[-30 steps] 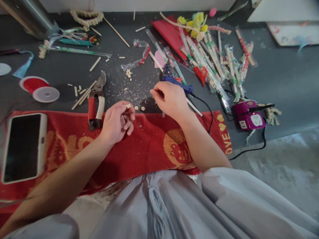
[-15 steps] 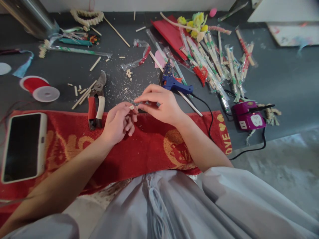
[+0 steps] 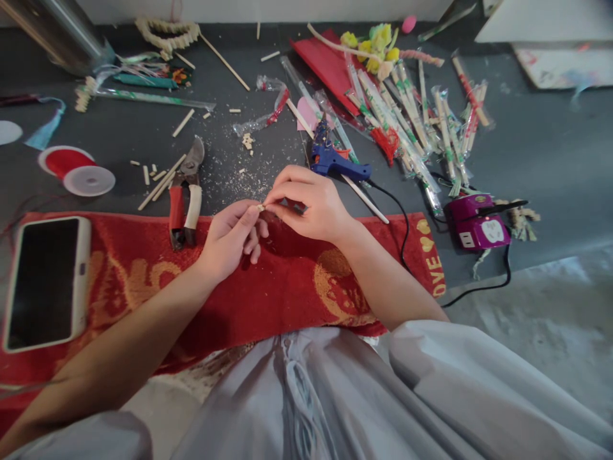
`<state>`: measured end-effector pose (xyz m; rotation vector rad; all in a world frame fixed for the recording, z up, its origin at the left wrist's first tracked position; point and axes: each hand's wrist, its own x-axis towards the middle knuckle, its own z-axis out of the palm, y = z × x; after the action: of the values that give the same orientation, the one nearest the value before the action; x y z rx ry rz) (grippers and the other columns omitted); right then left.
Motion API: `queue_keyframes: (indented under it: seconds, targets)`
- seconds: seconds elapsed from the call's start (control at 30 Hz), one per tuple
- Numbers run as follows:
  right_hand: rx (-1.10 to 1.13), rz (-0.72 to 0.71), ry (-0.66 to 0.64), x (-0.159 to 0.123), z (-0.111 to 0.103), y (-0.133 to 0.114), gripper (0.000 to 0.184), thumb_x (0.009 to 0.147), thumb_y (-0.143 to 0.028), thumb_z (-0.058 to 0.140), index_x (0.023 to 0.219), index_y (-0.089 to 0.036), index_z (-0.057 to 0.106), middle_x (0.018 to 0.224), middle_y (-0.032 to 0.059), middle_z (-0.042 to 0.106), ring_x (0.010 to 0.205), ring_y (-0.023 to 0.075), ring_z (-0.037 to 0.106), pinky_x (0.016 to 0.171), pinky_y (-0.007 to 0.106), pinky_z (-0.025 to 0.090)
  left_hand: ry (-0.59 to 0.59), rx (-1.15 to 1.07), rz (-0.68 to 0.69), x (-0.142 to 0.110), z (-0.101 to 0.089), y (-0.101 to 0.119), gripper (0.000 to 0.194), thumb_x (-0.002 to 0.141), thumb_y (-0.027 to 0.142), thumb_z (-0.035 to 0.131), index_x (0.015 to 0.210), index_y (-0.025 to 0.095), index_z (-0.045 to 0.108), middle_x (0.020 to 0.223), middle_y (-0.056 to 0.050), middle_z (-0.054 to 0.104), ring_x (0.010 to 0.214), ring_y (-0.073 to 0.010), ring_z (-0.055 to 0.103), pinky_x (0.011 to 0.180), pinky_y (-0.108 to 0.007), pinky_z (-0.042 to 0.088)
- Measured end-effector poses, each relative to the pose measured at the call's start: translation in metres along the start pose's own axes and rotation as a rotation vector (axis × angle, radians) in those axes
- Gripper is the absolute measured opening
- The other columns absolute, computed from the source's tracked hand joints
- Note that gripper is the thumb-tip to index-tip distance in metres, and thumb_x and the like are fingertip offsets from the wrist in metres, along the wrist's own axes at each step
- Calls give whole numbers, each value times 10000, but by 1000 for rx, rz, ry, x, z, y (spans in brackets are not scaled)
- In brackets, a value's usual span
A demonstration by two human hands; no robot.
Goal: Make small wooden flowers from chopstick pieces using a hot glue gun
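Observation:
Between thumb and forefinger, my left hand [image 3: 234, 233] pinches a small pale wooden piece [image 3: 261, 207]. My right hand [image 3: 309, 203] reaches the same piece from the other side, its thumb and fingertips closed against it; whether a second bit sits in them is too small to tell. Both hands are over the far edge of a red towel [image 3: 278, 294]. Left of them lie pruning shears [image 3: 186, 191] with one red and one white handle. A blue glue gun [image 3: 335, 160] rests just beyond my right hand. A little cluster of wooden bits [image 3: 248, 142] is on the table ahead.
Wrapped chopsticks [image 3: 397, 121] are heaped at the back right. A purple power socket [image 3: 479, 222] with a black cord stands on the right. At left are a spool of red thread [image 3: 69, 165] and a phone [image 3: 45, 281]. Wood crumbs [image 3: 225, 176] litter the grey table.
My hands have come together. The right fingertips have closed onto the small piece, and the left hand has shifted slightly right.

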<state>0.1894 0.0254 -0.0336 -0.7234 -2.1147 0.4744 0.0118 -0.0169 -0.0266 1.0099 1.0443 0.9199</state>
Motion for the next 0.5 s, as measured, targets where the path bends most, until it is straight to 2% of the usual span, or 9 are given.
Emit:
queue_keyframes:
  seconds: [0.17, 0.33, 0.5]
  targets:
    - [-32, 6, -9, 1, -3, -4, 125, 908, -136, 487, 825, -182, 569, 869, 43, 589, 795, 138, 560, 707, 270, 451, -5, 2, 31, 1, 1, 1, 230, 845, 391, 665, 831, 177, 583, 590, 51, 556, 318, -32, 328, 285, -182, 386]
    - [-117, 205, 14, 1, -9, 3, 127, 910, -128, 461, 829, -214, 509, 843, 28, 560, 754, 143, 525, 710, 279, 449, 9, 25, 12, 1, 2, 1, 180, 871, 343, 601, 826, 169, 600, 595, 48, 551, 325, -27, 320, 296, -172, 393]
    - [-239, 356, 103, -2, -13, 17, 176, 952, -155, 407, 814, -228, 487, 796, 18, 541, 792, 163, 538, 817, 307, 468, 24, 35, -10, 1, 2, 3, 146, 872, 298, 554, 803, 171, 581, 597, 41, 550, 331, -32, 332, 299, -171, 397]
